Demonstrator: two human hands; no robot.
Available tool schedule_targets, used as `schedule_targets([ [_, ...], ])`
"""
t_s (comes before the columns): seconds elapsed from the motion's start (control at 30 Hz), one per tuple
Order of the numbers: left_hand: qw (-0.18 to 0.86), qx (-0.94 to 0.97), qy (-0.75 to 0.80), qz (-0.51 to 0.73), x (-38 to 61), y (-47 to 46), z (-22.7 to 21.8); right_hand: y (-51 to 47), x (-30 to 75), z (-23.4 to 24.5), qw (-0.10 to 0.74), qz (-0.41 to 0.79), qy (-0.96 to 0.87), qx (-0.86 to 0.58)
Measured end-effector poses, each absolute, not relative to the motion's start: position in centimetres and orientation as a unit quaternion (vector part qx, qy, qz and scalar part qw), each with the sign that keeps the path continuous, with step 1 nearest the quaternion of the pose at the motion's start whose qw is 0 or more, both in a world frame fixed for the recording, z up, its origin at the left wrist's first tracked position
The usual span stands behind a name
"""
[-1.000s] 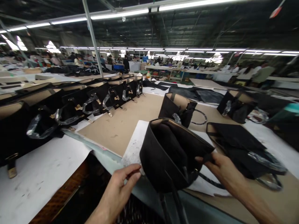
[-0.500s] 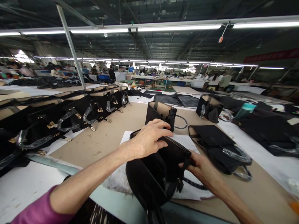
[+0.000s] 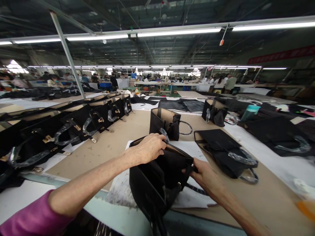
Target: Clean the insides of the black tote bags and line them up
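Bag: a black cloth handbag with an open top (image 3: 145, 186), tipped toward the person at the table's near edge (image 3: 110, 209).
Feel: I'd guess light, with bendy sides and firmer edges. It should not slip much or break, but might crease.
Best hold: the top rim and side corner, I think.
Right hand (image 3: 203, 173): thumb and fingers pinch the bag's right top corner.
Left hand (image 3: 149, 149): bent over the far rim; I can't tell if its fingers squeeze.
Under it: a smudgy white paper sheet (image 3: 199, 150) on a flat tan board (image 3: 118, 131).
Left edge: a row of black bags with gold clasps (image 3: 98, 114).
Right side: a flat black bag with wrapped handles (image 3: 216, 147).
Room: big, with long white lights (image 3: 179, 32) and people (image 3: 230, 82) far back.
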State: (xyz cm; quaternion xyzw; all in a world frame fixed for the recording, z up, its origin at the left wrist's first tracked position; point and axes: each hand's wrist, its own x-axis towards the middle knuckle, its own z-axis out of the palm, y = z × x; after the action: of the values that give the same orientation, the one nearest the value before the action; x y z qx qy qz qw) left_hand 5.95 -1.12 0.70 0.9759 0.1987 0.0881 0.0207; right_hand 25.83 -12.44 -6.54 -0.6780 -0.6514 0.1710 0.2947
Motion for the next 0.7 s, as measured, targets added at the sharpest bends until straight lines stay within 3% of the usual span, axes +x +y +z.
schedule_targets([
  [0.27, 0.106, 0.953, 0.251, 0.13, 4.4, 0.8, 0.0, -13.1, 26.2, -6.5, 0.33, 0.234, -0.651, -0.643],
  [0.43, 0.111, 0.941, 0.281, 0.153, 4.6, 1.1, -0.6, -14.7, 26.8, -5.1, 0.398, 0.271, -0.635, -0.605],
  [0.57, 0.108, 0.94, 0.283, 0.157, 4.8, 1.3, -0.8, -14.8, 25.0, -4.2, 0.389, 0.155, -0.61, -0.673],
  [0.7, 0.101, 0.937, 0.294, 0.159, 4.9, 1.4, -0.8, -13.3, 22.4, -4.2, 0.307, -0.017, -0.601, -0.738],
])
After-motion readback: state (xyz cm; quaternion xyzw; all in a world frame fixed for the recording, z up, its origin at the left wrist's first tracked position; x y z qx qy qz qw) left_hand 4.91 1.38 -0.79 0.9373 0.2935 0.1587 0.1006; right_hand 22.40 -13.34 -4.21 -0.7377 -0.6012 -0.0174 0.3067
